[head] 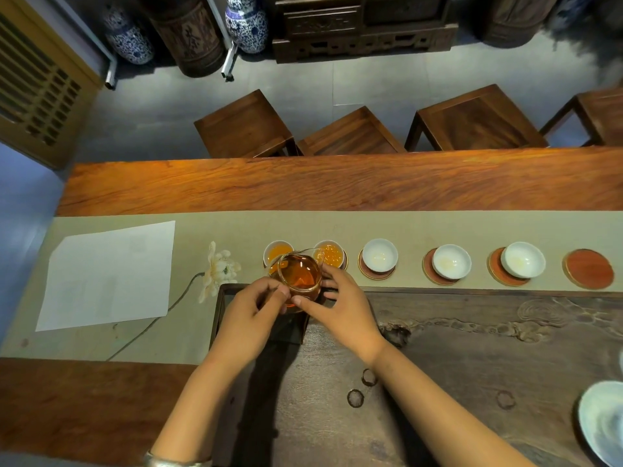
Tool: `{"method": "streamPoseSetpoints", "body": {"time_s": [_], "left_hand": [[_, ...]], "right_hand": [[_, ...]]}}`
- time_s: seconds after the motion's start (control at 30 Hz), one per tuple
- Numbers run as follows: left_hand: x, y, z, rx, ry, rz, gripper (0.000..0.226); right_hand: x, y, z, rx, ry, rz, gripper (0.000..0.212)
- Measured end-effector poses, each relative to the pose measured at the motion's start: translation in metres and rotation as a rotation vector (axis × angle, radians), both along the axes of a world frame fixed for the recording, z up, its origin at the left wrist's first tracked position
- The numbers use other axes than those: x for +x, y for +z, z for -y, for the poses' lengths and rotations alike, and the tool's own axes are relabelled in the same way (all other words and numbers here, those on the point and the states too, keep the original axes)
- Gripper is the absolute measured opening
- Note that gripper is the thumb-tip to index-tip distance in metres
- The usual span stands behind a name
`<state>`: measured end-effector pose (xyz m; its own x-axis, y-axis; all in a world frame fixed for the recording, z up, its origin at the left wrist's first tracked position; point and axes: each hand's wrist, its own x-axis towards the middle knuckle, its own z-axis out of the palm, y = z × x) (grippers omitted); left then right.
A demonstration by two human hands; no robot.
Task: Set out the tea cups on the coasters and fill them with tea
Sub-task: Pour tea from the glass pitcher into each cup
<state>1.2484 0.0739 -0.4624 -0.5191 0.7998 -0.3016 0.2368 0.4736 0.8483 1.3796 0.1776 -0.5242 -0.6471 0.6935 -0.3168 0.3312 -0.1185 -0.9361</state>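
Both hands hold a glass pitcher (299, 276) of amber tea above the near edge of the runner. My left hand (251, 306) grips its left side and my right hand (340, 299) its right side. Just beyond it stand two white cups with tea in them, the left tea cup (277, 251) and the second tea cup (332, 253). Three white cups without tea sit on red coasters further right: a third cup (380, 254), a fourth cup (451, 261) and a fifth cup (523, 259). A bare red coaster (588, 268) lies at the far right.
A dark carved tea tray (472, 348) fills the near right. A white sheet of paper (108, 274) and a white flower (219, 269) lie on the beige runner (438, 227) at left. A pale bowl (603, 423) sits at the right edge. Wooden stools (246, 126) stand beyond the table.
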Motion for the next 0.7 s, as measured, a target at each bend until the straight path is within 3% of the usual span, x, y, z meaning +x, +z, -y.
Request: {"method": "streamPoseSetpoints", "body": {"time_s": [0.23,0.43,0.7], "left_hand": [[0.007,0.006,-0.007,0.033,0.012,-0.008,0.021],[0.023,0.016,-0.020,0.059,-0.016,0.000,0.019],[0.045,0.020,-0.036,0.082,-0.083,0.020,0.020]], "right_hand": [[0.009,0.015,-0.014,0.085,0.020,0.007,0.084],[0.027,0.028,-0.026,0.155,-0.015,-0.005,0.065],[0.056,0.032,-0.036,0.163,-0.065,0.028,0.072]]}}
